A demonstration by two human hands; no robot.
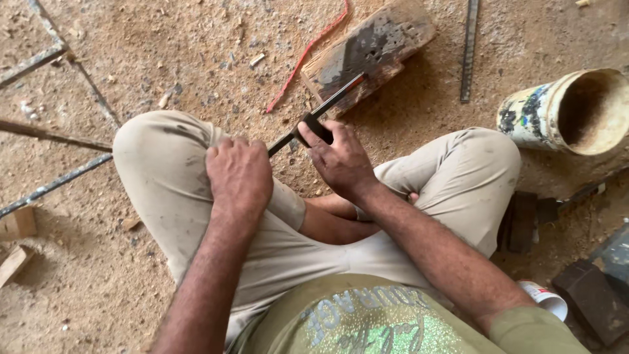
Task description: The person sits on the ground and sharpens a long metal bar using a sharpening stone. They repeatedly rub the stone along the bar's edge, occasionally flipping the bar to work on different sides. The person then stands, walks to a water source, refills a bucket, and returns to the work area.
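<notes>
I sit cross-legged on a sawdust-covered floor. My left hand (239, 174) is closed around the near end of a thin dark metal blade (334, 98) and rests on my left knee. My right hand (337, 157) grips a small dark block (318, 126) clamped against the blade's middle. The blade's far end lies across the edge of a worn wooden block (370, 49) with dark stains, just beyond my knees.
A paint-stained cylindrical container (567, 111) lies on its side at the right. A red cord (308, 52) and a metal ruler (468, 49) lie near the block. Metal rods (56, 137) cross the floor at left. Wood scraps (16, 242) and dark blocks (593, 298) sit nearby.
</notes>
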